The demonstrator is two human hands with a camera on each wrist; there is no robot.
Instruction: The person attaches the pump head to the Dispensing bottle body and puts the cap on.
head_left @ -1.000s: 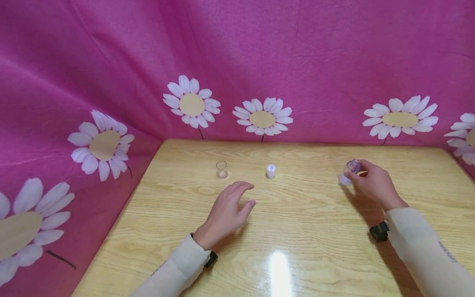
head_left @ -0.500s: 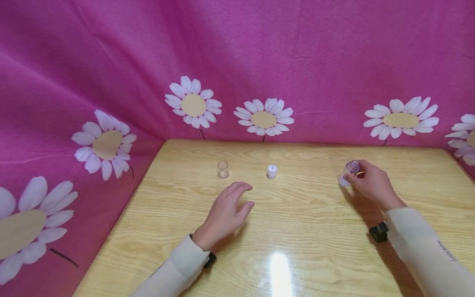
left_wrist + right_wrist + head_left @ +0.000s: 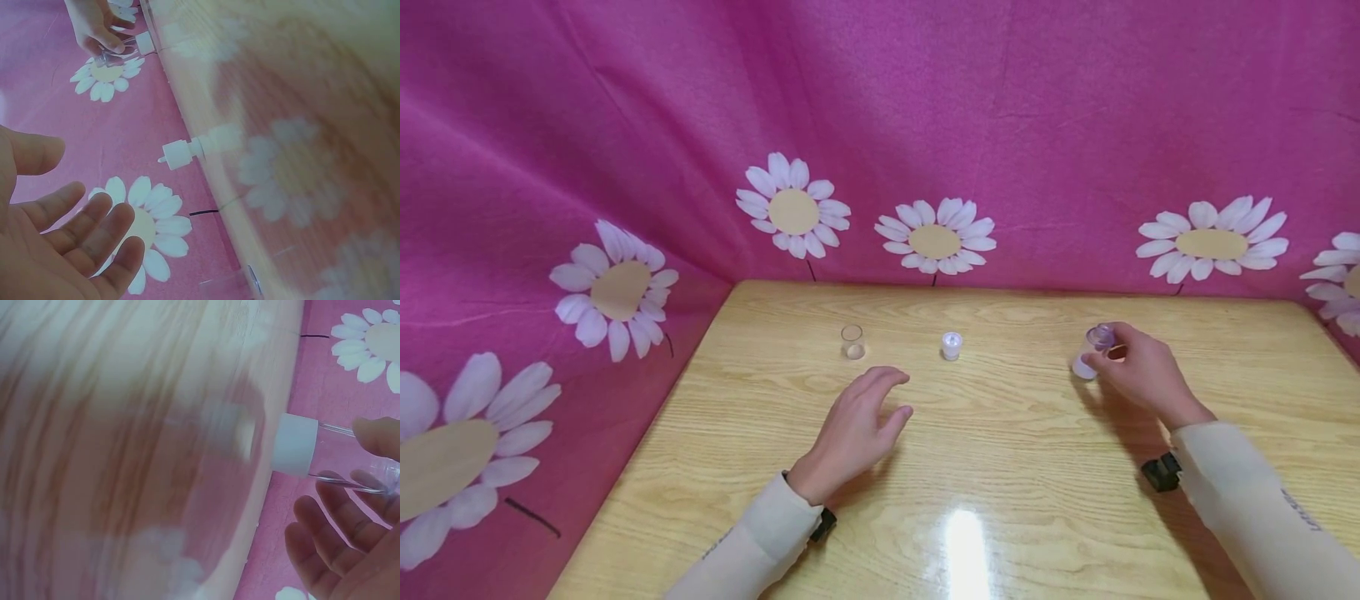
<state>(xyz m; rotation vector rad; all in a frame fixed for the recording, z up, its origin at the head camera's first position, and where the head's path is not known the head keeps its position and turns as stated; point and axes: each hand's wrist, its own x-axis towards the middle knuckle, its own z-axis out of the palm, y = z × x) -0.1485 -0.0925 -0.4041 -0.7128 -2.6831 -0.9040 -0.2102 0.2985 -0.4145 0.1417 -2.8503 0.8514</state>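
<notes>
The clear container (image 3: pixel 1089 348), with a white end (image 3: pixel 295 444), is above the right part of the desk (image 3: pixel 1000 433). Its long axis is near to upright: the white end points down to the desk and the transparent end points up. Whether the white end touches the wood, I cannot tell.

The right hand (image 3: pixel 1142 367) comes from the lower right and grips this container from the side, with the thumb on one side and bent fingers on the other. The left hand (image 3: pixel 857 425) hangs over the middle-left of the desk, its fingers relaxed and slightly bent, the thumb well apart from them. Its forearm comes from the lower left.

Beyond the left hand stand two small things, apart from each other. One is a white piece (image 3: pixel 952 346), upright, its thin tip pointing up. The other is a clear cup (image 3: pixel 853 343), its dark-edged round rim upwards.

So I count one container, one white piece, one cup, two hands and two pale sleeves (image 3: pixel 1228 467). On the pink cloth (image 3: pixel 1037 125) behind, the head view shows six white flowers (image 3: pixel 935 242), two of them cut by the border.
</notes>
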